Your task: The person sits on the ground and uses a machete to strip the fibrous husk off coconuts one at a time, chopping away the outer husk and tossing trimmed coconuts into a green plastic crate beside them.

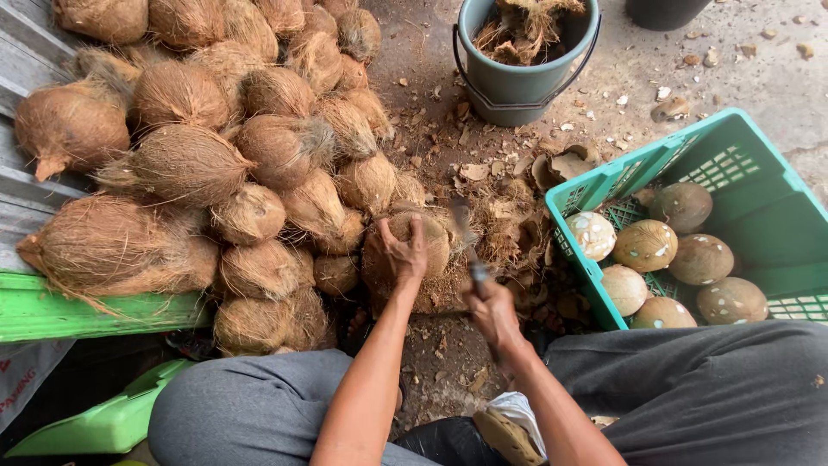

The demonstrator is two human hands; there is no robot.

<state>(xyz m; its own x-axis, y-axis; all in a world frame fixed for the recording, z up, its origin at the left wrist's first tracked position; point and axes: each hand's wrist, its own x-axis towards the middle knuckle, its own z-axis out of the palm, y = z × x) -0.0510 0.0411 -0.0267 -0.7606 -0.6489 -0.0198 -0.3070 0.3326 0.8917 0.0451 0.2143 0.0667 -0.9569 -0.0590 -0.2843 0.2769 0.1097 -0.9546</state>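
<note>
Centrally in the frame, the left hand grips a husked coconut, fingers curled over its top; the lower half of the nut is hidden by loose fibre. Just right, the right hand is closed around the handle of a blade, blurred and hard to make out. The green crate at right is cut off by the frame edge.

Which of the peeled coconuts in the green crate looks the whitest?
The one in the green crate's near-left corner, closest to the husk pile: the whitest coconut. Its shell is mostly scraped to pale white, while the other peeled ones remain mainly brown with small white patches.
</note>
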